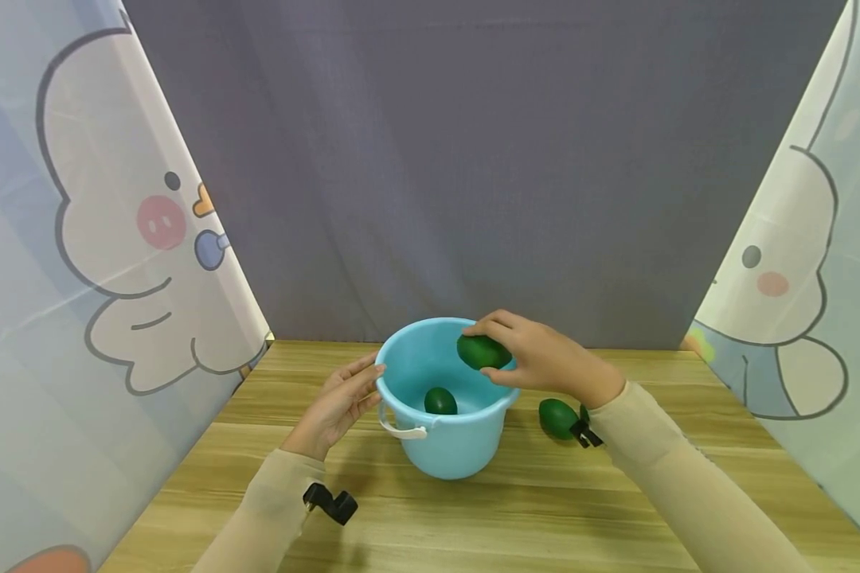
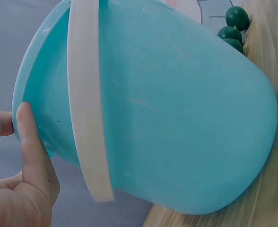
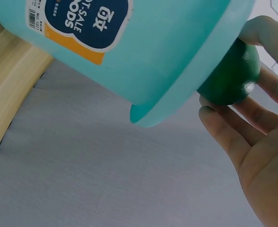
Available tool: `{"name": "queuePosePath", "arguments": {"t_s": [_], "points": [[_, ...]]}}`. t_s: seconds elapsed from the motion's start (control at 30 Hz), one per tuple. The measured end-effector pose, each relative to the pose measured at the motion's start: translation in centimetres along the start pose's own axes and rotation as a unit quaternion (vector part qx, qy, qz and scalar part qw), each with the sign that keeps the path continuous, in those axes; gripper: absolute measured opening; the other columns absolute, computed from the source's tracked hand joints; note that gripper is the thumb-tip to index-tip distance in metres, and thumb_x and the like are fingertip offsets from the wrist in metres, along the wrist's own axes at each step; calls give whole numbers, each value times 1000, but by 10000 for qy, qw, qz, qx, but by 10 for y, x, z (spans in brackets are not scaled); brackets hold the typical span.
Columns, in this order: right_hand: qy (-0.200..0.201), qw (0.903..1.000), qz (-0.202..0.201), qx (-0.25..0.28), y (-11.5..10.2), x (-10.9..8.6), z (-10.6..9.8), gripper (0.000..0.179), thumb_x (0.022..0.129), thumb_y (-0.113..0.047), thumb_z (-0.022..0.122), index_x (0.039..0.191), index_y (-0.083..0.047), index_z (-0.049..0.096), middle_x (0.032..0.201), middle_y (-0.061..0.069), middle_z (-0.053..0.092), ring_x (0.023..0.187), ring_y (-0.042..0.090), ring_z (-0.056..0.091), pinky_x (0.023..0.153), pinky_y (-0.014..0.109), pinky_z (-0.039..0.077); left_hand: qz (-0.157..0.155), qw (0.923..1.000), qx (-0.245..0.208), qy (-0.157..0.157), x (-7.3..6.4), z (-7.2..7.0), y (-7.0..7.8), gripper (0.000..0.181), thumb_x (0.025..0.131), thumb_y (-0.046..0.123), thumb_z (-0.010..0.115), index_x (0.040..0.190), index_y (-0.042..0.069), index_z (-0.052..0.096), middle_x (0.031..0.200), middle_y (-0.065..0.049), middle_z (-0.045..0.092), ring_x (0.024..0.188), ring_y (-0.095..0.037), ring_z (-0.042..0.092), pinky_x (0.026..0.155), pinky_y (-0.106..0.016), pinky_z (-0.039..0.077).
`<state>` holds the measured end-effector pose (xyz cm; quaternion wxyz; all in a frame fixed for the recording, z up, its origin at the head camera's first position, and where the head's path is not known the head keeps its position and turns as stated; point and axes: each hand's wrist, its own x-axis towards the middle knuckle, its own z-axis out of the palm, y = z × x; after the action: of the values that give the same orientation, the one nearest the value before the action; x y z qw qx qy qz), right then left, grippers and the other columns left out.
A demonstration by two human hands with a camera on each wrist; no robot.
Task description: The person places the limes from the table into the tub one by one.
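Grips a green fruit [image 1: 484,352] between thumb and fingers of the right hand [image 1: 541,360], over the mouth of a blue bucket [image 1: 453,452]. Pinches the bucket's left rim with the left hand [image 1: 338,407], near the white handle [image 2: 86,94]. Inside, a second fruit [image 1: 440,401]; right of the bucket, loose fruits [image 1: 557,419] on the wooden table [image 1: 473,525].

Long beige sleeves [image 1: 688,477], each with a black bracket [image 1: 320,497].
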<state>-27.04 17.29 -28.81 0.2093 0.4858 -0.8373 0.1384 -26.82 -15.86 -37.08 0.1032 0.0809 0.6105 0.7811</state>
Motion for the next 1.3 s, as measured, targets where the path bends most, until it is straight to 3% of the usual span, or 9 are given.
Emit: {"name": "queuePosePath", "arguments": {"t_s": [0.3, 0.5, 0.8, 1.0, 1.3], "points": [[112, 9998, -32, -132, 1, -2, 1, 37, 91, -21, 73, 126, -12, 66, 121, 0, 63, 110, 15, 60, 88, 31, 57, 33, 9999, 140, 71, 0, 1, -1, 56, 101, 15, 62, 151, 2, 40, 119, -12, 59, 85, -8, 63, 73, -16, 57], [82, 9998, 73, -139, 3, -9, 1, 32, 91, -18, 72, 122, -12, 68, 118, 1, 65, 105, 15, 61, 83, 32, 57, 16, 9997, 199, 115, -1, 2, 1, 56, 101, 15, 63, 151, 3, 41, 127, -17, 55, 91, -11, 63, 75, -17, 58], [176, 9996, 168, -130, 10, -23, -2, 31, 90, -13, 75, 120, -11, 69, 115, -1, 66, 100, 18, 62, 80, 32, 58, -4, 9998, 176, 57, -1, 2, 2, 56, 101, 15, 62, 151, 2, 40, 123, -13, 58, 89, -9, 63, 76, -16, 58], [223, 9993, 207, -206, 15, -30, -4, 29, 90, -12, 74, 119, -8, 70, 114, 5, 68, 100, 19, 63, 79, 34, 59, 5, 9998, 176, 13, -2, 1, 1, 57, 101, 15, 62, 152, 1, 39, 123, -13, 58, 89, -9, 63, 76, -16, 57], [389, 9989, 91, -250, 20, -38, -7, 30, 89, -10, 77, 117, -5, 70, 112, 6, 69, 101, 19, 64, 79, 36, 60, -33, 9998, 183, 22, -2, 1, 2, 58, 101, 16, 62, 152, 2, 38, 124, -14, 57, 92, -11, 63, 78, -17, 58]]}}
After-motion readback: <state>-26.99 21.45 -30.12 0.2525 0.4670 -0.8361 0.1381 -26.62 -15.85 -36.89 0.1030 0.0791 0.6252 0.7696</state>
